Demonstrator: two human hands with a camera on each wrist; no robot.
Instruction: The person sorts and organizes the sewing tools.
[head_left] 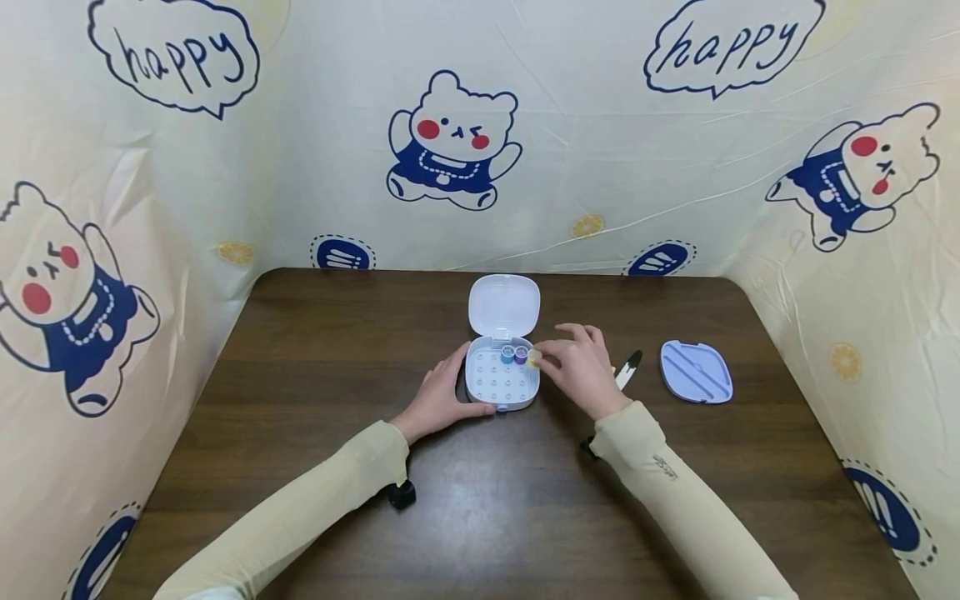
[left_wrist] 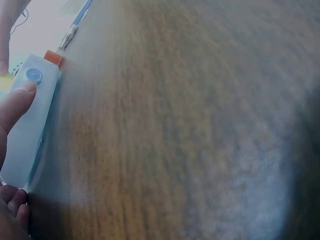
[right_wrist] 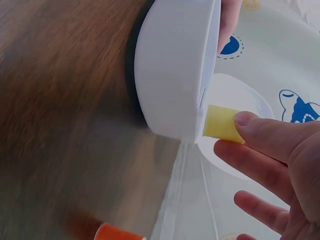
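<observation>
A small white box with rows of short pegs stands on the table, its lid tipped back. Along its back row sit a blue cylinder and a purple cylinder. My left hand holds the box from the left; in the left wrist view its thumb presses near the round front button. At the back right corner, my right hand pinches a yellow cylinder between thumb and index finger. The cylinder's end is right at the box's rim in the right wrist view.
To the right lies a lavender-blue flat piece with a diagonal bar. A slim black-and-white tool lies partly behind my right hand. An orange piece shows near the box. Patterned cloth surrounds the brown table.
</observation>
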